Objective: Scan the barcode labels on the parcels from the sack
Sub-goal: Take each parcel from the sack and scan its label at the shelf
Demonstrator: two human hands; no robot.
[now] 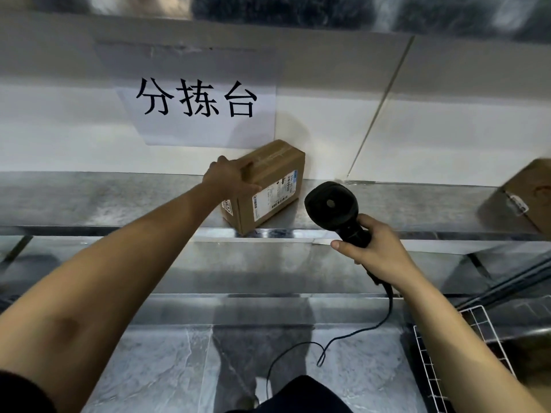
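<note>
Left hand (pixel 231 177): laid over the near top corner of the brown cardboard parcel (pixel 268 186), fingers bent down over the edge and gripping it; forearm stretched forward across the shelf edge.
Brown cardboard parcel: standing on the metal shelf (pixel 119 198), turned at an angle, back corner near the white wall (pixel 447 129); clear tape along the top.
White barcode label (pixel 275 193): stuck on the parcel's right-facing side, turned toward the scanner; print too small to read.
Right hand (pixel 372 248): wrapped round the handle of the black handheld barcode scanner (pixel 335 208), thumb pointing left across the grip.
Black handheld barcode scanner: held just right of the parcel, apart from it, head aimed toward the labelled side; thin black cable (pixel 357 329) hanging from the handle down to the floor.
Second brown cardboard box (pixel 520 198): on the same shelf, well apart at the right edge, tilted and partly cut off.
White paper sign with large black characters (pixel 196 110): taped to the wall above and left of the parcel.
White wire basket (pixel 426 362): lower right, beside the right forearm.
Grey stone-tile floor (pixel 167 368): below.
</note>
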